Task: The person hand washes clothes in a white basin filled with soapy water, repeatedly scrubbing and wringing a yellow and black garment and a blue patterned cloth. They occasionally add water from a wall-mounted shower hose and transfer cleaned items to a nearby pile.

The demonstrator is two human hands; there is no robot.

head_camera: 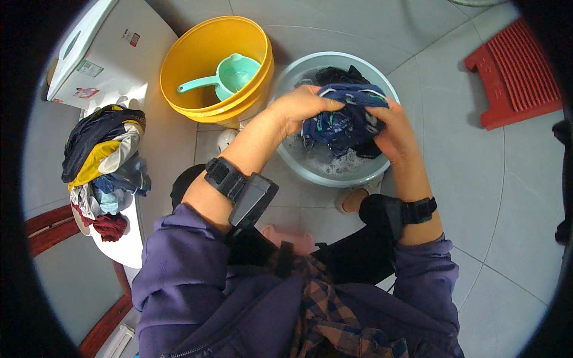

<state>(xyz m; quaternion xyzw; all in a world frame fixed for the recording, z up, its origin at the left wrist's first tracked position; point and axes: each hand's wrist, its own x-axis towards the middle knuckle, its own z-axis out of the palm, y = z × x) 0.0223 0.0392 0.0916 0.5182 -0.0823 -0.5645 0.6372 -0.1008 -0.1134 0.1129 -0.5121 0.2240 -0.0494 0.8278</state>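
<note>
My left hand (301,107) and my right hand (396,132) hold a wet navy patterned garment (342,127) between them, gripping its waistband-like edge at either side. The garment is bunched and hangs over a light blue plastic basin (336,181). In the basin lies a black cloth (342,75), partly hidden by the garment, in water with suds (340,165). How far the garment dips into the water is hard to tell.
A yellow bucket (188,49) holding a mint-green dipper (237,74) stands left of the basin. Farther left, piled clothes (107,156) lie on a white toilet (123,253) or similar fixture. A red plastic stool (497,96) is at the upper right; shoes are near the basin.
</note>
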